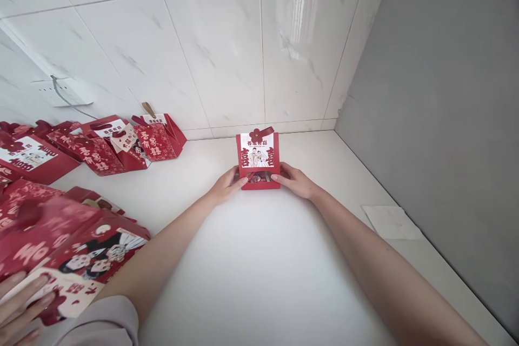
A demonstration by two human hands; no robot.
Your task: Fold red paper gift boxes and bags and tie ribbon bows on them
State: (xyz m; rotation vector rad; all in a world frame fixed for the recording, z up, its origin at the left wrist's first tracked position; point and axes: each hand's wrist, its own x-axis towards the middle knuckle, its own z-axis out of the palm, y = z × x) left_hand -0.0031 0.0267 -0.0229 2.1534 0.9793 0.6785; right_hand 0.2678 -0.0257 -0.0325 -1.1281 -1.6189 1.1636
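Observation:
A small red gift box (258, 159) with a white picture panel and a flower clasp stands upright on the white counter (259, 259), close to the tiled back wall. My left hand (227, 184) grips its lower left side with curled fingers. My right hand (294, 179) holds its lower right side the same way. Both arms stretch forward from the bottom of the head view. Something dark shows in the box's open front at the bottom.
Several more red gift boxes (117, 146) lie along the left wall, and a pile of them (60, 248) sits at the near left. Another person's fingers (20, 303) touch that pile. A white sheet (391, 221) lies by the grey right wall (446, 119).

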